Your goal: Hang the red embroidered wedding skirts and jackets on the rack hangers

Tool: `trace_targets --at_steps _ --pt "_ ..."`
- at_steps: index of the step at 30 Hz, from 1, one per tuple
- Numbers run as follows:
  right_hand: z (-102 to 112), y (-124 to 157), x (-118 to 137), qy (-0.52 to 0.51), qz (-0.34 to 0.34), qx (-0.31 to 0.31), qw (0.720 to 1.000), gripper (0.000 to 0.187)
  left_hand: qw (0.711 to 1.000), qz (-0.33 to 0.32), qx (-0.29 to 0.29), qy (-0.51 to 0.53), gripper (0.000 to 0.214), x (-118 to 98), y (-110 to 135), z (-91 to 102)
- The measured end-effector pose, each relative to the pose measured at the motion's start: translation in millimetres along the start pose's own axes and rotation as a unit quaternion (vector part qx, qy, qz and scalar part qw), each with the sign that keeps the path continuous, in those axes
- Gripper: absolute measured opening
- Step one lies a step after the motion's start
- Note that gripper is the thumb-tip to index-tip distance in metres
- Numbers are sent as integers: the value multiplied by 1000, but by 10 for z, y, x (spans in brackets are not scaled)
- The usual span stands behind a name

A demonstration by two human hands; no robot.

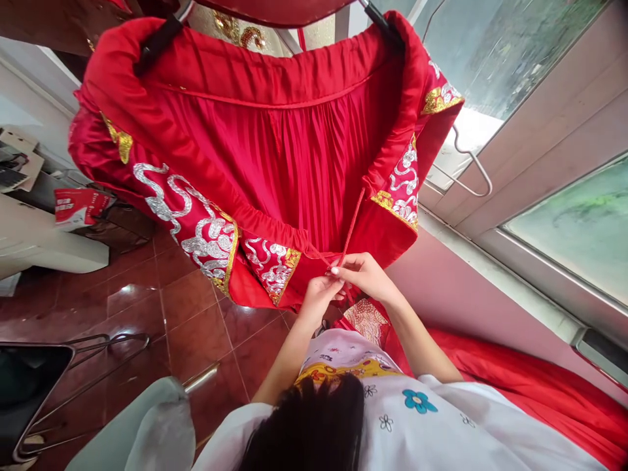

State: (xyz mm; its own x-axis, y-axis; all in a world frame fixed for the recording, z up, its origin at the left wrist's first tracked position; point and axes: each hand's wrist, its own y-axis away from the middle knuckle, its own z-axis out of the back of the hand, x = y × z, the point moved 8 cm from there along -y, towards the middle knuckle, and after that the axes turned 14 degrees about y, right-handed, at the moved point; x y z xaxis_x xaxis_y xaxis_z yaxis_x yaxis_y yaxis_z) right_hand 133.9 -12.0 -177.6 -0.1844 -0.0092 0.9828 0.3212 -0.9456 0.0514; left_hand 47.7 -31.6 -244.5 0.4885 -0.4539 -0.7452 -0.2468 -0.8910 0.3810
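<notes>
A red pleated skirt [309, 150] with silver and gold embroidery hangs in front of me from a hanger with black clips [161, 40]. Its waistband is spread apart at the front, and a thin red drawstring [354, 226] comes out of both waistband ends. Both ends of the cord meet at my hands, below the gap. My left hand [321, 293] is closed, fingertips pinching the cord. Against it, my right hand [362, 271] also pinches the cord between thumb and fingers. Whether the cord is knotted there is hidden by the fingers.
Red cloth [490, 360] lies along the right, below a window ledge. A wire hanger [471, 170] hangs by the window frame. At the lower left stand a chair [39, 392] and a pale grey covered object [142, 425] on the tiled floor [196, 327]. A red packet [78, 208] sits further back.
</notes>
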Motion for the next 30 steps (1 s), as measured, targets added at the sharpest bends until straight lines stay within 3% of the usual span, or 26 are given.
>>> trace_targets --at_steps 4,7,12,15,17,21,24,27,30 --pt "24 62 0 -72 -13 -72 995 25 999 -10 -11 52 39 -72 101 3" --pt "96 141 36 -103 -10 -130 986 22 995 -66 -42 69 35 -156 219 31" --pt "126 258 107 -106 -24 -135 985 25 980 -148 -51 125 34 -276 372 28" --pt "124 298 102 -76 -37 -149 985 27 969 -230 -24 86 22 -508 508 -21" --pt "79 310 85 -58 -44 -151 986 29 945 -325 -11 18 18 -779 657 -83" --pt "-106 339 82 -47 -54 -109 991 32 868 -485 -3 -103 15 -1325 890 -297" --pt "-191 389 128 -32 -47 -81 995 32 825 -493 16 -275 12 -1518 794 -599" --pt "-199 436 169 -10 -37 -68 997 31 776 -447 63 -441 15 -1480 635 -868" --pt "-157 476 165 -12 -40 -76 996 32 743 -498 39 -445 15 -1505 758 -871"
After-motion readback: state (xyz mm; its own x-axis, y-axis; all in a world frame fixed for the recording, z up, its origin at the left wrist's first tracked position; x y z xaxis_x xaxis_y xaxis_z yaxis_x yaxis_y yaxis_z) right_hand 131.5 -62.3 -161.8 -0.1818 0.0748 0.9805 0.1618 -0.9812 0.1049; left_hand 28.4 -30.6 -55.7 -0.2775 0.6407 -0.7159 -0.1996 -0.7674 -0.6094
